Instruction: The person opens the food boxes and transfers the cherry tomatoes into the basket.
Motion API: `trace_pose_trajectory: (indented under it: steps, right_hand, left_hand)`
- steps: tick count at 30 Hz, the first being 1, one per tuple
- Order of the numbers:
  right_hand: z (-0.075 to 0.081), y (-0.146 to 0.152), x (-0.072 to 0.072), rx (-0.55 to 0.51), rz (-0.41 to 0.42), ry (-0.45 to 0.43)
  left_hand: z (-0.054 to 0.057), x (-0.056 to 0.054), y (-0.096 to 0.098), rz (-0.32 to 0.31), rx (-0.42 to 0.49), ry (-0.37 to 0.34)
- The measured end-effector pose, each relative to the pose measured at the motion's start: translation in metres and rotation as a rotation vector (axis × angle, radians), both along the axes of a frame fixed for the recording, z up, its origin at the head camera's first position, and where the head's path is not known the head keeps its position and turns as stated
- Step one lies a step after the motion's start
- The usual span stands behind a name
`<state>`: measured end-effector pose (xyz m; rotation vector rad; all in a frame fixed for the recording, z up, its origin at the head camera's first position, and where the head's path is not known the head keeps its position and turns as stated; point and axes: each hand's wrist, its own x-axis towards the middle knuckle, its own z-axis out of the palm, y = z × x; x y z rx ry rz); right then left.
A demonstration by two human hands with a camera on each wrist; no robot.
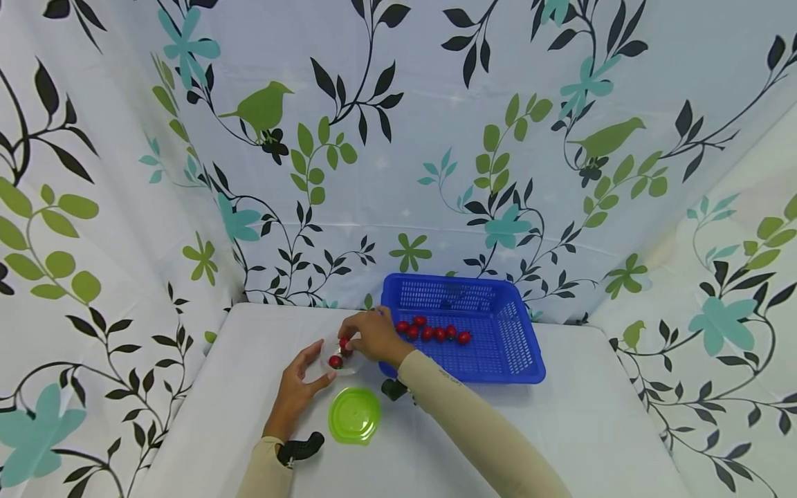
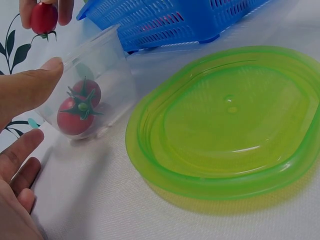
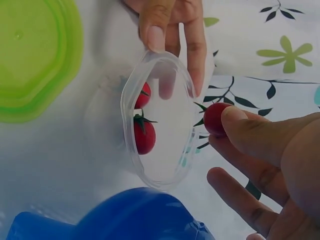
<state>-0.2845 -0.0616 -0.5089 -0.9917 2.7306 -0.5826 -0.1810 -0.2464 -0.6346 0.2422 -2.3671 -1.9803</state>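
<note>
A cherry tomato (image 3: 215, 120) with a green stem is pinched between the thumb and fingers of my right hand (image 1: 373, 337), over the mouth of a small clear plastic container (image 2: 112, 70). Two more red tomatoes (image 2: 75, 117) lie at the bottom of that container, seen through its wall. My left hand (image 1: 294, 391) cups the container from the left, its thumb at the rim and its fingers around the far side. Just in front of the container, a green translucent lid (image 1: 353, 415) lies flat on the white tablecloth.
To the right stands a blue plastic basket (image 1: 535, 370) with slotted walls, close beside the right hand. Several cherry tomatoes (image 1: 440, 335) lie in its left half. A patterned curtain (image 1: 436, 138) hangs behind the table. Dark wrist cameras (image 1: 301, 448) sit on both wrists.
</note>
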Motion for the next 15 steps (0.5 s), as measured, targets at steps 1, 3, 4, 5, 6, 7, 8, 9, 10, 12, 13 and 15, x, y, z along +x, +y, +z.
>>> trace_pose_trajectory:
  steps: [1,3,4,5,6,7,8,9,10,12,13,15]
  right_hand:
    - [0.000,0.000,0.000,-0.002,-0.002,0.003]
    - [0.001,0.001,0.001,-0.004,-0.009,0.004]
    - [0.001,0.001,0.002,-0.007,-0.014,0.003]
    - [0.001,0.001,0.002,-0.008,-0.017,0.003]
    - [0.001,0.002,0.002,-0.012,-0.019,0.002]
    - [0.001,0.002,0.002,-0.015,-0.023,0.000]
    - [0.002,0.003,0.002,-0.021,-0.025,-0.003]
    - [0.002,0.004,0.002,-0.027,-0.028,-0.004]
    - [0.002,0.005,0.002,-0.037,-0.032,-0.008]
    - [0.003,0.007,0.002,-0.063,-0.039,-0.021]
    - [0.004,0.008,0.002,-0.072,-0.045,-0.028]
    - [0.004,0.011,0.001,-0.101,-0.053,-0.045]
  left_hand:
    - [0.000,0.000,0.000,0.001,0.000,0.000]
    - [-0.001,0.000,0.001,0.002,-0.002,-0.004]
    - [-0.001,0.000,0.000,0.001,-0.005,-0.004]
    - [-0.001,0.000,0.000,0.001,-0.006,-0.006]
    - [-0.001,0.000,0.000,0.001,-0.007,-0.007]
    - [-0.001,0.000,0.000,0.002,-0.007,-0.006]
    - [-0.001,0.000,0.000,0.001,-0.005,-0.005]
    - [-0.001,0.000,0.000,0.002,-0.002,-0.003]
    - [-0.001,0.000,0.000,0.001,-0.001,0.000]
    - [-0.001,0.000,0.001,0.003,0.000,0.001]
    - [-0.001,0.000,0.001,0.004,0.001,0.002]
    - [-0.001,-0.001,0.001,0.005,-0.006,0.002]
